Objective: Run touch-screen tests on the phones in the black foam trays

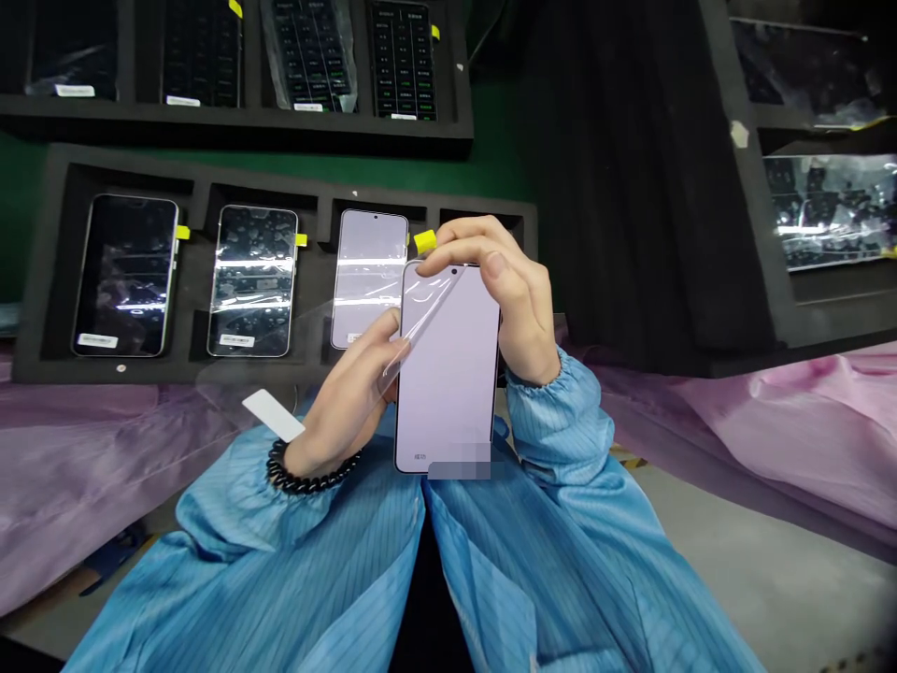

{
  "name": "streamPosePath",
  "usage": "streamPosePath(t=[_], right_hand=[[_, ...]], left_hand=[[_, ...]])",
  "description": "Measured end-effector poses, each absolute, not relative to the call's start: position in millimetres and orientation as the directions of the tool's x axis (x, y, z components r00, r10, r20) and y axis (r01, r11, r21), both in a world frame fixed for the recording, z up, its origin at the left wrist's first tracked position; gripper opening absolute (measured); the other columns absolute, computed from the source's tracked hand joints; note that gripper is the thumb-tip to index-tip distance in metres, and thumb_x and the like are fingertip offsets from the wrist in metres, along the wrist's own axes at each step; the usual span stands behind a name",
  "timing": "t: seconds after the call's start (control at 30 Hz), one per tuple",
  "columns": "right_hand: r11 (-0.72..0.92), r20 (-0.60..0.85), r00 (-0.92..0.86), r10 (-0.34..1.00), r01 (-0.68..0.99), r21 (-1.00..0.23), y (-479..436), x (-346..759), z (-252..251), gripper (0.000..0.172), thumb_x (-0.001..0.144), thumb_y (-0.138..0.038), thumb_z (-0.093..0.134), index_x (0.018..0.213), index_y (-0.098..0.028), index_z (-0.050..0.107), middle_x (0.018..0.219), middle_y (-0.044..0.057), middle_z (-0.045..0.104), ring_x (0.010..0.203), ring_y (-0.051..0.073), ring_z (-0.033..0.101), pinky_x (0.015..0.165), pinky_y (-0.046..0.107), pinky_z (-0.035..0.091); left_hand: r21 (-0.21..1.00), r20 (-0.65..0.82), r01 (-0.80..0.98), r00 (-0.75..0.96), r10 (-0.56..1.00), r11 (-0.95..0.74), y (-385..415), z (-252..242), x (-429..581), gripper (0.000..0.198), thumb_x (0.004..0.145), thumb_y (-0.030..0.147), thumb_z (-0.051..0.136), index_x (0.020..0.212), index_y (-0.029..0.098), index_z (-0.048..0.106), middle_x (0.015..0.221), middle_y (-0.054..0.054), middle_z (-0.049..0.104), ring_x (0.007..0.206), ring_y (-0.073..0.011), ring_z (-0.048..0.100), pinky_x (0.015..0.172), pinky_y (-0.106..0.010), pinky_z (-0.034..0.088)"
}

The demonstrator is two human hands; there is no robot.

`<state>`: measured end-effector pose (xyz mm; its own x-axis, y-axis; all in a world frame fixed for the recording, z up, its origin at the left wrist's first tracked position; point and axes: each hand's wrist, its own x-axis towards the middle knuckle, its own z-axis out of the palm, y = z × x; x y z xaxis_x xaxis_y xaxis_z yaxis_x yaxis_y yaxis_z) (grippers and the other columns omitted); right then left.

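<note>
A smartphone [447,383] with a lit pale lilac screen is held upright in front of my body. My right hand [522,299] wraps round its upper right side, fingers bent over the top edge. My left hand [354,388] is closed at the phone's left edge, pinching a clear protective film [424,308]. That film is folded back diagonally across the upper left of the screen and trails left past my wrist. A white label [273,414] shows by my left wrist, seemingly on the film. Beside my right fingertips is a yellow tab [425,242].
Behind my hands lies a black foam tray [189,372] with phones in its slots, among them a lit phone [371,271]. Another foam tray [280,126] with several phones stands farther back on a green surface [501,140]. More filmed phones sit in foam at right.
</note>
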<state>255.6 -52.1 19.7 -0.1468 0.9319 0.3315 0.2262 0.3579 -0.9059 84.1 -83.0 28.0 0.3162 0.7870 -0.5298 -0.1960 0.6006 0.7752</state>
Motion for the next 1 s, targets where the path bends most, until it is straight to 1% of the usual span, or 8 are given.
streamPosePath(t=[0.17,0.27,0.37,0.43,0.47,0.63,0.77,1.0], right_hand=[[0.326,0.282,-0.165,0.945,0.41,-0.852,-54,260,21,0.042,0.106,-0.035,0.034,0.107,-0.025,0.074,0.121,0.008,0.068,0.121,0.027,0.062,0.11,0.048,0.049],[0.425,0.308,-0.324,0.895,0.405,-0.809,-54,267,26,0.039,0.103,-0.049,0.043,0.121,-0.025,0.068,0.134,0.008,0.063,0.133,0.027,0.055,0.117,0.049,0.043],[0.553,0.299,-0.546,0.783,0.389,-0.737,-54,277,31,0.075,0.084,-0.069,0.066,0.143,-0.024,0.053,0.154,0.012,0.047,0.148,0.034,0.039,0.122,0.057,0.033],[0.583,0.25,-0.625,0.739,0.409,-0.701,-54,282,33,0.094,0.075,-0.071,0.075,0.151,-0.025,0.044,0.161,0.014,0.038,0.153,0.038,0.029,0.123,0.062,0.028],[0.586,0.23,-0.642,0.731,0.419,-0.694,-54,284,34,0.096,0.074,-0.069,0.077,0.153,-0.025,0.042,0.163,0.014,0.036,0.154,0.039,0.027,0.123,0.063,0.028],[0.553,0.195,-0.617,0.762,0.465,-0.692,-55,286,41,0.08,0.085,-0.048,0.076,0.154,-0.03,0.04,0.165,0.009,0.034,0.152,0.036,0.032,0.122,0.061,0.033],[0.55,0.174,-0.637,0.751,0.457,-0.699,-55,285,46,0.088,0.075,-0.052,0.082,0.151,-0.031,0.043,0.164,0.009,0.036,0.152,0.039,0.031,0.122,0.062,0.033],[0.566,0.18,-0.65,0.739,0.453,-0.689,-54,283,48,0.089,0.077,-0.045,0.081,0.154,-0.029,0.039,0.165,0.01,0.033,0.154,0.038,0.027,0.124,0.062,0.028]], left_hand=[[0.766,-0.526,-0.211,0.336,0.781,0.607,-84,26,83,0.038,0.085,0.033,0.061,0.12,0.017,0.066,0.096,-0.004,0.07,0.076,-0.0179,0.062,0.056,-0.026,0.044],[0.758,-0.52,-0.252,0.322,0.791,0.601,-83,25,81,0.038,0.086,0.032,0.061,0.121,0.017,0.066,0.1,-0.005,0.072,0.089,-0.022,0.067,0.065,-0.027,0.049],[0.736,-0.544,-0.282,0.295,0.786,0.615,-79,26,79,0.04,0.085,0.031,0.064,0.123,0.016,0.065,0.105,-0.007,0.073,0.098,-0.0251,0.068,0.078,-0.032,0.055],[0.722,-0.569,-0.289,0.269,0.777,0.628,-77,28,79,0.043,0.084,0.029,0.065,0.125,0.016,0.063,0.109,-0.008,0.074,0.103,-0.0264,0.068,0.087,-0.036,0.055],[0.72,-0.573,-0.291,0.263,0.776,0.63,-76,29,79,0.044,0.084,0.028,0.064,0.126,0.016,0.063,0.11,-0.008,0.074,0.105,-0.027,0.068,0.089,-0.037,0.055],[0.737,-0.531,-0.315,0.277,0.801,0.598,-75,33,79,0.05,0.085,0.026,0.064,0.133,0.015,0.059,0.112,-0.009,0.074,0.107,-0.0271,0.068,0.093,-0.038,0.054],[0.75,-0.519,-0.294,0.294,0.802,0.593,-75,35,78,0.051,0.086,0.025,0.063,0.136,0.019,0.058,0.112,-0.007,0.074,0.104,-0.0264,0.068,0.089,-0.037,0.055],[0.748,-0.523,-0.289,0.298,0.799,0.597,-76,35,76,0.051,0.086,0.033,0.066,0.134,0.018,0.059,0.109,-0.009,0.075,0.101,-0.028,0.07,0.083,-0.037,0.056]])
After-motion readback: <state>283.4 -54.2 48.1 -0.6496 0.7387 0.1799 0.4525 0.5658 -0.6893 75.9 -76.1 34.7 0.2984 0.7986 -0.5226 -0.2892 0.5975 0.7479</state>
